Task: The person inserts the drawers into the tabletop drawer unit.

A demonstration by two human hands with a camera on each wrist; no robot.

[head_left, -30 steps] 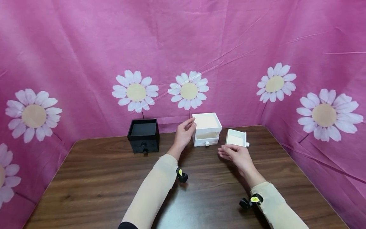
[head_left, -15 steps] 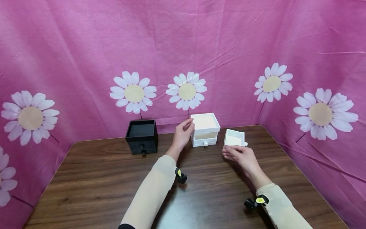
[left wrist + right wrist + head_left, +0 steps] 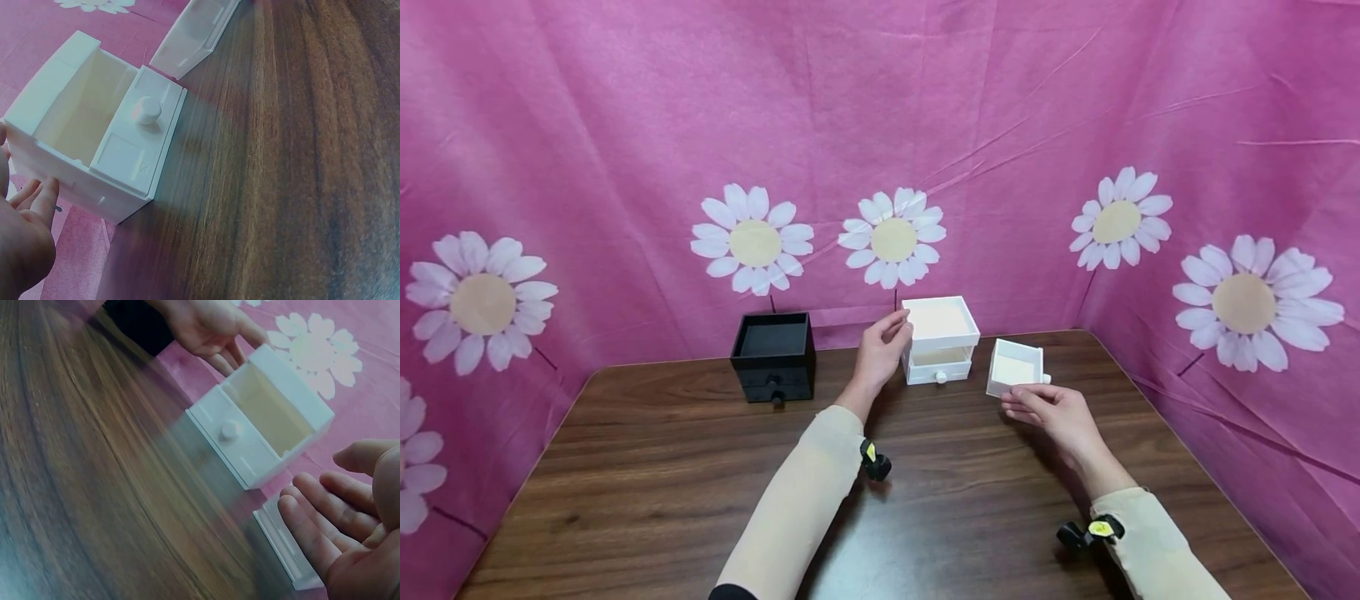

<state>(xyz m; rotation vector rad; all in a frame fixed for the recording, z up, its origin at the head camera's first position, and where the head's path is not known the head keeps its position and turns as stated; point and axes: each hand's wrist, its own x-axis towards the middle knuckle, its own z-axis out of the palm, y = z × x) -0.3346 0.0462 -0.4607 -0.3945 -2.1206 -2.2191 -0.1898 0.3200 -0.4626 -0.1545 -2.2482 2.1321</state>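
A white two-tier drawer box (image 3: pixel 941 333) stands at the back of the table. Its upper slot is an open gap, while the lower drawer (image 3: pixel 134 134) with a round knob is in place. My left hand (image 3: pixel 880 354) rests its fingertips on the box's left side, fingers fairly straight. To the right of the box lies a loose white drawer (image 3: pixel 1017 362), its knob pointing right. My right hand (image 3: pixel 1052 414) is at this drawer's near side, fingers loosely extended, thumb apart from them and nothing gripped in the right wrist view. Whether the fingertips touch the drawer I cannot tell.
A black drawer box (image 3: pixel 773 358) with two knobs stands left of the white one. Behind the brown wooden table (image 3: pixel 685 467) hangs a pink flowered cloth (image 3: pixel 1000 125), close to the boxes. Each forearm wears a small black camera.
My right hand has moved to the right and slightly nearer along the loose drawer's near side. My left hand stays at the white box, and both boxes look unmoved.
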